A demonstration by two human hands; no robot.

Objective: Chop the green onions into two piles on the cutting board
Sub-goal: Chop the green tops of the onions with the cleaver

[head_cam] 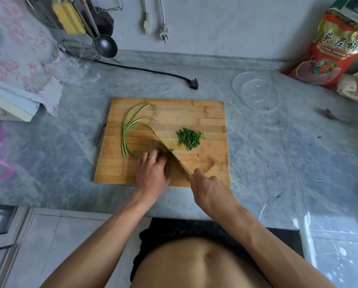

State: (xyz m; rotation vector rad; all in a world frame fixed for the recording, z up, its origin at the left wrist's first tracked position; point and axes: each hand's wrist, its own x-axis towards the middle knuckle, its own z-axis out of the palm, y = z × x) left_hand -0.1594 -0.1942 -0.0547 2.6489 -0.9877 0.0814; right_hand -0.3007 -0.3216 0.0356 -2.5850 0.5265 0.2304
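Note:
A wooden cutting board (205,113) lies on the grey marble counter. Long uncut green onions (125,129) curve across its left half, their lower ends running under my left hand (152,173), which presses them down with curled fingers; a ring sits on one finger. My right hand (207,190) grips the handle of a knife (169,151), whose blade slants up-left right beside my left fingers. One pile of chopped green onion (189,138) lies right of the blade. A few cut bits sit by the blade.
A clear plastic bowl (257,92) stands right of the board. A black cable with plug (192,83) lies behind it. A red food bag (331,48) is at the back right; a ladle (104,44), strainer and floral cloth at the back left.

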